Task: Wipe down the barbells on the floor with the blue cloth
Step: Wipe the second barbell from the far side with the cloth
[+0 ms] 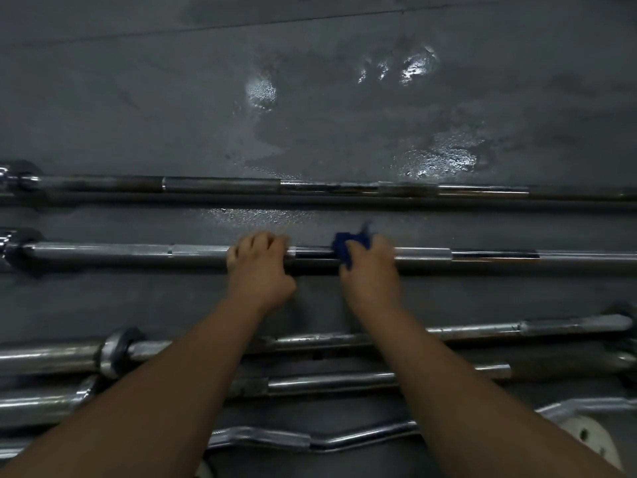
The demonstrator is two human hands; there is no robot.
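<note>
Fingers of our left hand [258, 267] curl over the middle barbell [138, 251]; right hand [374, 270] clamps the blue cloth [348, 244] on the same bar, just beside. Far barbell [220, 185] beyond, open wet floor [310, 115] past it.

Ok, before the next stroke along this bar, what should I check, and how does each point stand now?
1. Blue cloth on the second barbell: ok, it lies against the shaft.
2. Right hand grip on the cloth: ok, fingers curl round it.
3. Left hand steadying the bar: ok, fingers curl over the shaft, left of the cloth.
4. Shaft to the right free: ok, bare to the picture's edge.
5. Floor dry: not ok, shiny wet patches around the far barbell.
6. Wiped stretch clean: cannot tell, too dim and blurred.
</note>
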